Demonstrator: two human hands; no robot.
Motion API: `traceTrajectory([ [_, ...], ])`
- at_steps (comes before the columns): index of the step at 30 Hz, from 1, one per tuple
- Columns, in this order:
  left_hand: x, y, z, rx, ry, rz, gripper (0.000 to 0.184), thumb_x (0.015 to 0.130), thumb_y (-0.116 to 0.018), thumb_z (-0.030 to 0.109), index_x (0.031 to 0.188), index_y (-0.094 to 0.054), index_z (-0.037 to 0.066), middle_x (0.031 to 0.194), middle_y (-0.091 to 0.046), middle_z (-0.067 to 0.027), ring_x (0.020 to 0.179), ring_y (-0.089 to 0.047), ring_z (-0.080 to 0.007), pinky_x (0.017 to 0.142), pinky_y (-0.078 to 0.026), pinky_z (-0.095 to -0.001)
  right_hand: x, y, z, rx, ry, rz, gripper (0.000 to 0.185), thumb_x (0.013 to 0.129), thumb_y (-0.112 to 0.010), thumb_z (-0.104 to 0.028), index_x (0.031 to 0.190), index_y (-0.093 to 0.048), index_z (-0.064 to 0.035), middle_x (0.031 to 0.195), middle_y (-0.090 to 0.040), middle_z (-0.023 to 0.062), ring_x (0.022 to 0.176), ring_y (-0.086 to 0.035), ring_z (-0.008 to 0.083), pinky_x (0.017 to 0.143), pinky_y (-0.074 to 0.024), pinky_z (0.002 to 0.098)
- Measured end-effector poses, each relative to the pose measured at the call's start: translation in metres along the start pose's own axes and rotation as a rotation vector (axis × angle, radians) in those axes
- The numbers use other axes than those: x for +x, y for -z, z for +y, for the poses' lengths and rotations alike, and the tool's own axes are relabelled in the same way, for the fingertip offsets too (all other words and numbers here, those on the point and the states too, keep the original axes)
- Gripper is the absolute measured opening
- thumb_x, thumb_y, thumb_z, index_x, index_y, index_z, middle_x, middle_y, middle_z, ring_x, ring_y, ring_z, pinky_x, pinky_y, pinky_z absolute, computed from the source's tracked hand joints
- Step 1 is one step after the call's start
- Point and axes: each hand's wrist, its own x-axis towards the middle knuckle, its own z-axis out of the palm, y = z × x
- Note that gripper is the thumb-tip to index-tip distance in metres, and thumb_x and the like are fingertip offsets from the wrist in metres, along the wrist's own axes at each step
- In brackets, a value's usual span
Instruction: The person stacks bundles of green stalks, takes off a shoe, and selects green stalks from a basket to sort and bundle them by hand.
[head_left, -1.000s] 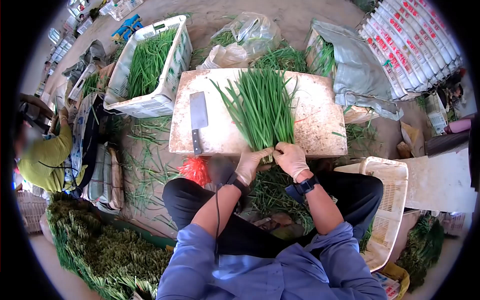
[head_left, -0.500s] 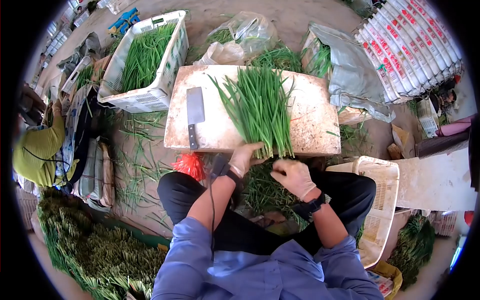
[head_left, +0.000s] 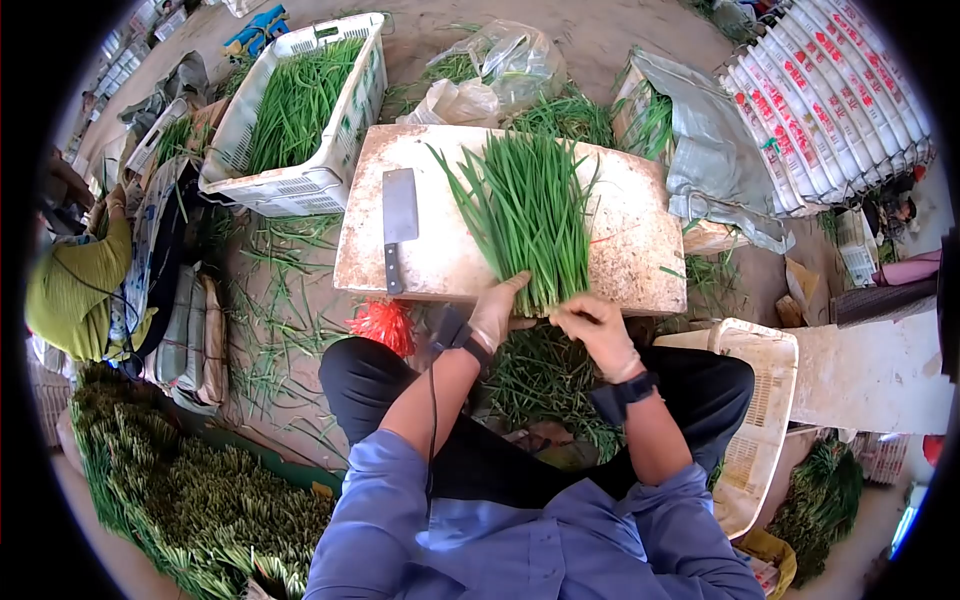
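A fanned bunch of long green leaves [head_left: 530, 215] lies on the white, stained board [head_left: 640, 240], its cut ends at the near edge. My gloved left hand [head_left: 495, 308] grips the bunch from the left near those ends, thumb on top. At the right corner of the ends is my gloved right hand [head_left: 597, 328], its fingers pinched together; what they hold, if anything, is too small to tell. A cleaver [head_left: 400, 215] with a black handle lies flat on the board's left part.
Beyond the board's left is a white crate [head_left: 220, 165] of leaves. Red strings [head_left: 382, 325] lie by my knee. An empty crate [head_left: 765, 420] stands at my right. Bundled leaves [head_left: 210, 490] fill the lower left. A person in yellow-green [head_left: 80, 290] sits at far left.
My right hand let go of the bunch, drew back to the right, then came back to its cut ends. My left hand has stayed on the bunch. The camera view has shifted slightly.
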Motion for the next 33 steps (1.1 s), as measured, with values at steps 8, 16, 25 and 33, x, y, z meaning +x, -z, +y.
traceTrajectory([
  [8,0.004,0.003,0.000,0.145,-0.041,0.011,0.060,0.097,-0.076,0.032,0.147,-0.052,0.009,0.143,-0.060,-0.0090,0.126,-0.059,-0.0290,0.090,-0.061,-0.0534,-0.062,0.042,0.072,-1.458,-0.354,-1.122,0.034,0.089,-0.067,-0.023,0.118,-0.076,-0.0067,0.119,-0.074,0.0149,0.108,-0.071,0.0328,0.087,-0.0571,0.0450],
  [16,-0.006,-0.005,0.006,0.092,-0.100,-0.015,0.046,0.094,-0.075,0.023,0.135,-0.062,0.006,0.133,-0.066,-0.0130,0.116,-0.064,-0.0291,0.079,-0.061,-0.0499,0.004,-0.024,0.016,-1.253,0.531,0.158,0.038,0.085,-0.074,-0.021,0.122,-0.071,-0.0127,0.106,-0.068,0.0052,0.096,-0.066,0.0263,0.084,-0.0540,0.0403],
  [25,0.026,0.010,-0.010,0.769,-0.602,0.049,0.052,0.087,-0.081,0.027,0.122,-0.065,-0.006,0.103,-0.076,-0.0219,0.093,-0.074,-0.0304,0.083,-0.057,-0.0394,0.050,0.011,0.050,-0.815,0.078,0.403,0.033,0.089,-0.077,-0.032,0.112,-0.072,-0.0088,0.094,-0.076,0.0147,0.083,-0.074,0.0359,0.075,-0.0590,0.0456],
  [33,0.006,0.007,0.034,1.352,-0.592,0.411,0.080,0.087,-0.075,0.068,0.123,-0.066,-0.003,0.099,-0.076,-0.0232,0.095,-0.075,-0.0405,0.082,-0.058,-0.0469,0.069,-0.005,0.048,-0.859,0.072,0.217,0.043,0.097,-0.059,-0.028,0.139,-0.064,-0.0168,0.088,-0.074,0.0210,0.079,-0.072,0.0426,0.075,-0.0567,0.0543],
])
